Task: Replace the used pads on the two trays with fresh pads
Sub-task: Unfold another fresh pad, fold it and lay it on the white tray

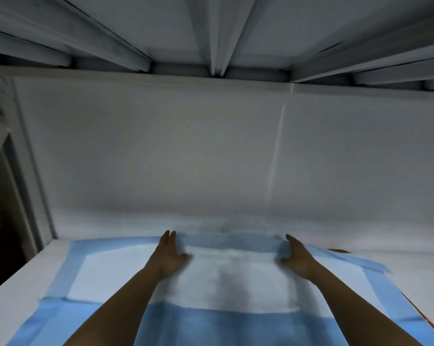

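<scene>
Blue-bordered pad spread flat on white tray surface, far edge close to white back wall. Left hand resting on pad near far border, fingers extended, thumb spread. Right hand on same far border, fingers straight, thumb apart; blurred, so pinching cannot be ruled out. Second pad edge overlapping at right. Ribbed shelf underside close overhead. White frame post at left.
</scene>
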Motion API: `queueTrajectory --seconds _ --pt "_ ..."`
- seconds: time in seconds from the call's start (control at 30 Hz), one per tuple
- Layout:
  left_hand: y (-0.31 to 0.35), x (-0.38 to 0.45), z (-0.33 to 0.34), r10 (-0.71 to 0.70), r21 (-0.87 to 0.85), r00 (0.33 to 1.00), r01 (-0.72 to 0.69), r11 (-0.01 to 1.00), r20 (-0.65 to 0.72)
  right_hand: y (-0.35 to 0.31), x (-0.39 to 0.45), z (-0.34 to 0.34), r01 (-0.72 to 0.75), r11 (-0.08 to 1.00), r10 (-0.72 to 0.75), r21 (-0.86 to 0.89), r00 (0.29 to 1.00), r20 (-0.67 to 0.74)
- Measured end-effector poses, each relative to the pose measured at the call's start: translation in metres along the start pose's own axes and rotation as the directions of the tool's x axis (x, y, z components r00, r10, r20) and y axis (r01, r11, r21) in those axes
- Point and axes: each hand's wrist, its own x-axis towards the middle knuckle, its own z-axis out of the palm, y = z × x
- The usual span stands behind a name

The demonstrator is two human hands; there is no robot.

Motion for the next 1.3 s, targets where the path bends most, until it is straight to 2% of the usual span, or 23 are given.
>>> queueTrajectory --seconds 0.07,0.23,0.33,0.43,0.53,0.73,0.93,1.07,1.17,1.3 --pt "-0.003 -0.001 0.002 0.024 0.103 1.0 -0.026 0.994 0.015 0.004 0.002 0.002 0.061 0.998 -0.061 0.006 0.997 0.04" --pt "-0.009 -0.02 0.019 0.035 0.408 0.985 -0.103 0.907 0.17 0.016 -0.01 0.014 0.149 0.949 -0.106 -0.276 0.981 0.165" --pt "-0.005 -0.038 0.04 0.037 0.479 0.967 -0.159 0.863 0.254 0.014 -0.033 0.028 0.155 0.844 -0.047 -0.513 0.975 0.218" --pt "-0.007 -0.055 0.055 0.019 0.495 0.967 -0.147 0.857 0.254 0.02 -0.052 0.042 0.143 0.793 -0.028 -0.593 0.98 0.199" --pt "-0.016 -0.077 0.056 -0.03 0.529 0.974 -0.096 0.843 0.224 0.035 -0.074 0.054 0.094 0.775 -0.005 -0.625 0.99 0.142" --pt "-0.021 -0.098 0.063 -0.051 0.464 0.991 -0.013 0.886 0.125 0.047 -0.095 0.061 0.001 0.789 0.039 -0.614 0.998 0.051" --pt "-0.013 -0.097 0.056 -0.047 0.512 0.985 -0.045 0.858 0.164 0.04 -0.099 0.05 0.053 0.791 0.035 -0.609 0.991 0.132" --pt "-0.005 -0.111 0.044 0.06 0.617 0.962 -0.218 0.756 0.267 0.037 -0.109 0.04 0.137 0.705 -0.015 -0.696 0.984 0.179" --pt "0.001 -0.123 0.032 0.037 0.665 0.96 -0.221 0.714 0.279 0.032 -0.12 0.032 0.18 0.648 -0.038 -0.74 0.978 0.205" --pt "0.003 -0.121 0.021 0.042 0.726 0.973 -0.199 0.658 0.228 0.036 -0.125 0.022 0.195 0.586 -0.054 -0.787 0.978 0.202"
